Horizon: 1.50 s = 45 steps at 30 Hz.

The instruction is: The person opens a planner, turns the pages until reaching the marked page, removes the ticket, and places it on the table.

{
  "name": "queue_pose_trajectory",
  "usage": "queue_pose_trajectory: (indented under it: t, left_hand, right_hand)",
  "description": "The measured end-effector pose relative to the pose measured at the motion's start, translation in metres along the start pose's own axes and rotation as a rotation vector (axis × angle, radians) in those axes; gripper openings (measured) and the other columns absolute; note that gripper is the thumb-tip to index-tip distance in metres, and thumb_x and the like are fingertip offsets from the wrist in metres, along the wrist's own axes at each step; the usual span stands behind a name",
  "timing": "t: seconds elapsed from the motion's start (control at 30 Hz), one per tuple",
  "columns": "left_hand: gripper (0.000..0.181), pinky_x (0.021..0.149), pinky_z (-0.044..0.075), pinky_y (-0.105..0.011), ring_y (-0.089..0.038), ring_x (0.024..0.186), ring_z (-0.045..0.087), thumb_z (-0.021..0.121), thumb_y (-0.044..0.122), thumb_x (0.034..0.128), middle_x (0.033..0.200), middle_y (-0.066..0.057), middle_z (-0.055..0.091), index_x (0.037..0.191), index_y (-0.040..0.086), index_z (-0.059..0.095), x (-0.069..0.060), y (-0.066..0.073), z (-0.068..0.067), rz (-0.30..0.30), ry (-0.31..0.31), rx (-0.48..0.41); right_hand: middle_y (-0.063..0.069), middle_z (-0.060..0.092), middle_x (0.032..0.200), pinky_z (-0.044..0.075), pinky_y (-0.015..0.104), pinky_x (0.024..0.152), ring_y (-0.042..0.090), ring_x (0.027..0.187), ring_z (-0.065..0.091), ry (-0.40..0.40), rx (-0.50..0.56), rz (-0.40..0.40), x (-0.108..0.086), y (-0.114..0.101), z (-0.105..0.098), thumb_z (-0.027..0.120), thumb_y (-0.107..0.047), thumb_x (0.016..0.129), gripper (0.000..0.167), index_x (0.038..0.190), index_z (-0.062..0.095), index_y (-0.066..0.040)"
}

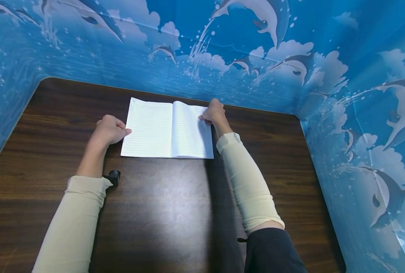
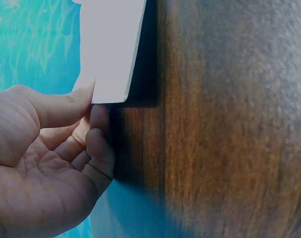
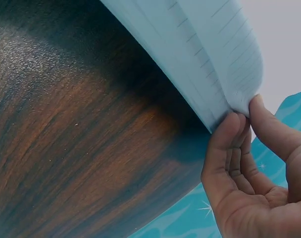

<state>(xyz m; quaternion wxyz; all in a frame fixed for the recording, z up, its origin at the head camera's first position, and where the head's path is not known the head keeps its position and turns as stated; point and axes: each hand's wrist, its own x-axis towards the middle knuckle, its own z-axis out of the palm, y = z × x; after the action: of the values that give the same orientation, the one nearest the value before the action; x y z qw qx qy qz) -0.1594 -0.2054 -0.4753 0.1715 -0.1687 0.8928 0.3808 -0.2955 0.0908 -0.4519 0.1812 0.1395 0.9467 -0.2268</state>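
Note:
An open notebook (image 1: 149, 131) with lined white pages lies near the far edge of the table. My left hand (image 1: 108, 130) pinches its left edge between thumb and fingers; the left wrist view shows the thumb on top of the notebook (image 2: 111, 54) and the fingers below. On the other side, my right hand (image 1: 215, 113) pinches the right page near its upper outer corner. In the right wrist view a page (image 3: 239, 59) curves up between the thumb and fingers of the right hand (image 3: 254, 168). Part of that corner is hidden by the hand.
The dark wood-grain table (image 1: 168, 212) has rounded far corners. A blue curtain (image 1: 120, 64) printed with dolphins and clouds surrounds its far and side edges. A small black device (image 1: 113, 177) sits at the left wrist, beside the pale sleeve (image 1: 74, 223).

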Motion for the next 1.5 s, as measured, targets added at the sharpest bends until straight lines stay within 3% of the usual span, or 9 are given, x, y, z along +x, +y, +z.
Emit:
queue_pose_trajectory:
  t: [0.33,0.57,0.67,0.8,0.97,1.13,1.33,1.5]
  left_hand:
    - [0.034,0.098,0.046,-0.063,-0.049,0.127,0.043,0.063,0.019,0.1080,0.142,-0.040,0.046,0.124,-0.011,0.068,-0.002,0.001,-0.003,-0.003,-0.002,-0.008]
    - [0.034,0.095,0.048,-0.060,-0.046,0.120,0.049,0.063,0.019,0.1076,0.137,-0.036,0.051,0.124,-0.011,0.068,-0.002,0.001,0.000,-0.011,0.005,-0.036]
    - [0.034,0.095,0.048,-0.060,-0.045,0.120,0.049,0.063,0.019,0.1080,0.135,-0.035,0.052,0.124,-0.011,0.068,-0.002,0.000,0.001,-0.007,0.010,-0.034]
    - [0.035,0.093,0.048,-0.059,-0.045,0.119,0.049,0.062,0.019,0.1086,0.136,-0.036,0.053,0.125,-0.011,0.069,-0.002,-0.001,0.001,0.000,0.019,-0.025]
    - [0.034,0.086,0.047,-0.053,-0.042,0.113,0.050,0.062,0.020,0.1088,0.129,-0.033,0.055,0.123,-0.010,0.070,-0.001,-0.002,0.003,0.012,0.034,-0.025]
    - [0.034,0.084,0.046,-0.051,-0.042,0.112,0.049,0.062,0.020,0.1089,0.127,-0.032,0.055,0.122,-0.011,0.070,-0.002,-0.002,0.003,0.022,0.032,-0.021]
    - [0.032,0.086,0.045,-0.055,-0.044,0.115,0.046,0.062,0.019,0.1090,0.129,-0.033,0.053,0.117,-0.011,0.071,-0.002,-0.002,0.002,0.021,0.034,-0.029]
    - [0.033,0.091,0.045,-0.060,-0.047,0.121,0.043,0.061,0.019,0.1094,0.136,-0.037,0.050,0.119,-0.011,0.070,-0.002,-0.001,0.002,0.024,0.036,-0.024]
  right_hand:
    - [0.014,0.072,0.112,0.064,0.031,0.087,0.017,0.074,0.074,-0.011,0.003,0.012,0.000,0.002,-0.001,0.084,-0.023,0.096,0.035,0.119,0.069,-0.001]
    - [0.018,0.068,0.123,0.064,0.032,0.086,0.020,0.078,0.072,-0.047,0.051,0.006,0.001,0.010,-0.006,0.080,-0.017,0.099,0.037,0.128,0.065,0.001]
    - [0.019,0.067,0.128,0.063,0.033,0.089,0.023,0.088,0.073,-0.095,0.073,0.008,0.000,0.011,-0.013,0.078,-0.017,0.100,0.041,0.134,0.062,0.001]
    - [0.018,0.064,0.131,0.063,0.034,0.093,0.020,0.085,0.068,-0.164,0.078,0.037,0.005,0.012,-0.020,0.075,-0.018,0.102,0.047,0.142,0.058,0.000]
    - [0.014,0.064,0.118,0.062,0.034,0.096,0.018,0.078,0.062,-0.185,0.095,0.075,0.008,0.012,-0.023,0.073,-0.018,0.103,0.041,0.140,0.065,0.000]
    - [0.012,0.064,0.105,0.062,0.033,0.096,0.018,0.079,0.063,-0.169,0.117,0.061,0.005,0.015,-0.027,0.071,-0.015,0.104,0.033,0.133,0.070,0.001]
    - [0.010,0.063,0.099,0.061,0.039,0.098,0.019,0.078,0.062,-0.191,0.197,0.017,0.005,0.021,-0.034,0.069,-0.014,0.105,0.026,0.126,0.072,0.002]
    - [0.010,0.061,0.096,0.058,0.042,0.104,0.019,0.074,0.060,-0.224,0.234,0.008,0.006,0.022,-0.043,0.067,-0.017,0.108,0.029,0.130,0.067,0.001]
